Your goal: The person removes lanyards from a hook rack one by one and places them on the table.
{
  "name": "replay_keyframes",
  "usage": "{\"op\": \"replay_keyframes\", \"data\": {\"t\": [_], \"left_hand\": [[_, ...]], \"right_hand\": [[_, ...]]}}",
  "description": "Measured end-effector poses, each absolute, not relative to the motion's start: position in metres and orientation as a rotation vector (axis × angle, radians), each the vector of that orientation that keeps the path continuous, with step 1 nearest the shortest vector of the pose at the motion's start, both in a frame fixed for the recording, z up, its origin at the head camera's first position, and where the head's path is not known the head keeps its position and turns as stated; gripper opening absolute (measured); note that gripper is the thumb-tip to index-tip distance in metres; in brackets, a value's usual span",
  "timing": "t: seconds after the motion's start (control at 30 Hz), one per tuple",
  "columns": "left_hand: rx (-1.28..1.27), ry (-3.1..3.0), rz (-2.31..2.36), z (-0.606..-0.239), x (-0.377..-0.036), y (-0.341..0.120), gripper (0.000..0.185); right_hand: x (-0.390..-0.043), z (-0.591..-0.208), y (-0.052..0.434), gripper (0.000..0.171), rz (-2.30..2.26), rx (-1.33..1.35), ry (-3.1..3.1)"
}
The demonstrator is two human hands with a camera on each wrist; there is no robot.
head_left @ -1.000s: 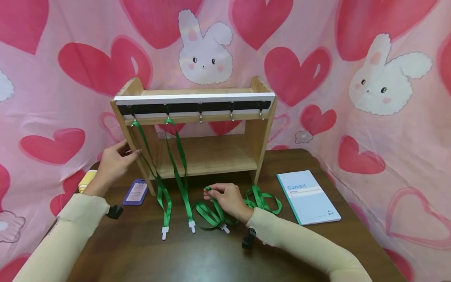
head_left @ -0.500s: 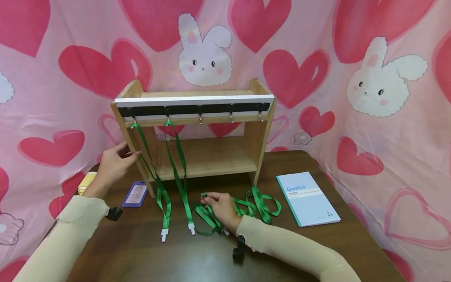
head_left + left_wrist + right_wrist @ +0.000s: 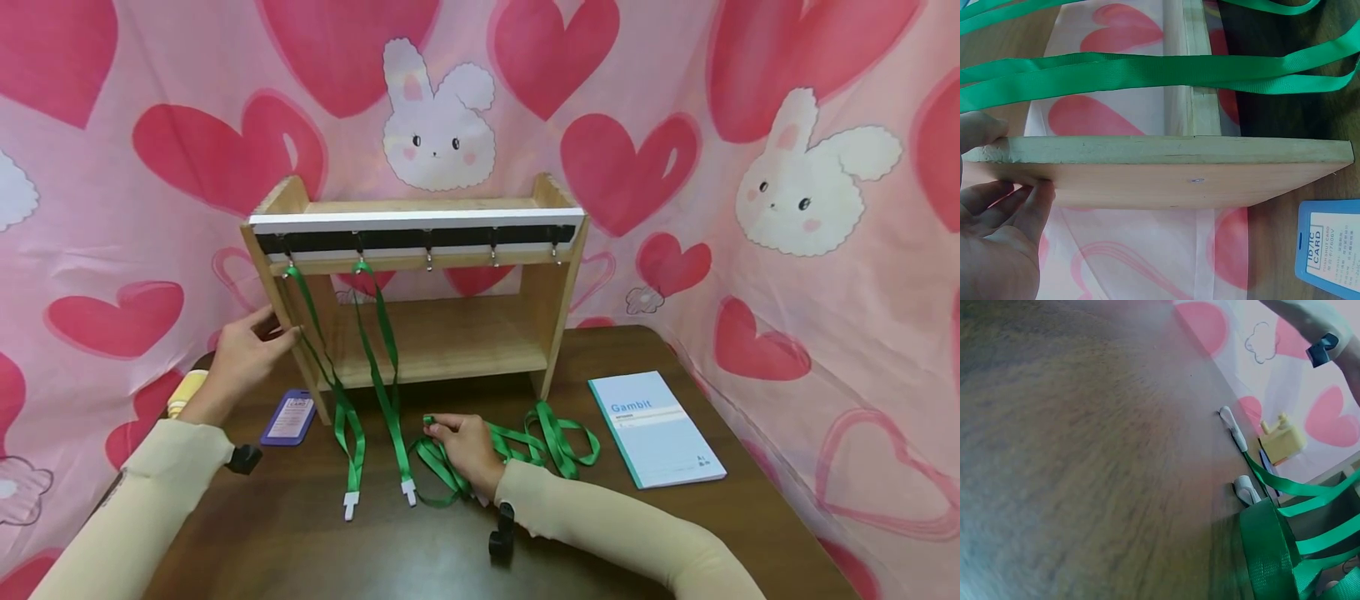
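Observation:
My left hand point(image 3: 247, 350) holds the left side panel of a small wooden shelf rack point(image 3: 442, 333); in the left wrist view its thumb is on one face and its fingers point(image 3: 1038, 203) on the other. Low over the table, my right hand point(image 3: 467, 448) pinches the end of a green lanyard point(image 3: 438, 471), whose loops trail beneath it. The right wrist view shows green ribbon point(image 3: 1266, 550) close up, the right fingers largely out of sight. One green lanyard point(image 3: 352, 433) hangs from the leftmost hook, another lanyard point(image 3: 393, 417) from the second; white clips are at their lower ends.
Three hooks point(image 3: 493, 257) on the right carry nothing. Another coiled green lanyard point(image 3: 558, 442) lies right of my right hand. A notebook point(image 3: 656, 429) lies farther right. A blue-purple card holder point(image 3: 289, 418) and a yellow bottle point(image 3: 187, 390) are at the left.
My right hand has shifted left and a little toward me, still pinching the lanyard end. My left hand stays on the rack. The head view has tilted up slightly.

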State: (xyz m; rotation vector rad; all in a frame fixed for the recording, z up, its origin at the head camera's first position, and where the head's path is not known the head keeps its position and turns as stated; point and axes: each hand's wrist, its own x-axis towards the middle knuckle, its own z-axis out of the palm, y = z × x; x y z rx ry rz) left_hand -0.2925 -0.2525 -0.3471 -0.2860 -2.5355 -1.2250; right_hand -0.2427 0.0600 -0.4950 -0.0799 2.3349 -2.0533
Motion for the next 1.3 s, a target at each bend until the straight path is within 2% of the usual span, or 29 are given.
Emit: {"op": "replay_keyframes", "data": {"t": [0.23, 0.5, 0.93, 1.1, 1.3], "left_hand": [[-0.264, -2.551, -1.222, -0.352, -0.288, -0.256, 0.059], [-0.244, -2.557, -1.242, -0.354, -0.286, -0.257, 0.062], [-0.236, -2.526, -1.291, -0.35, -0.291, -0.253, 0.062], [-0.254, -2.503, -1.278, -0.346, -0.294, -0.251, 0.061], [-0.248, -2.519, -1.249, -0.345, -0.291, -0.253, 0.061]], "right_hand": [[-0.24, -0.497, 0.058, 0.021, -2.018, -0.057, 2.385], [-0.242, -0.493, 0.061, 0.026, -1.738, -0.228, 2.661], [-0.249, -0.476, 0.068, 0.034, -1.73, -0.371, 2.578], [-0.251, -0.447, 0.07, 0.027, -1.804, -0.481, 2.629], [-0.253, -0.379, 0.069, 0.025, -2.096, -0.791, 2.504]]}}
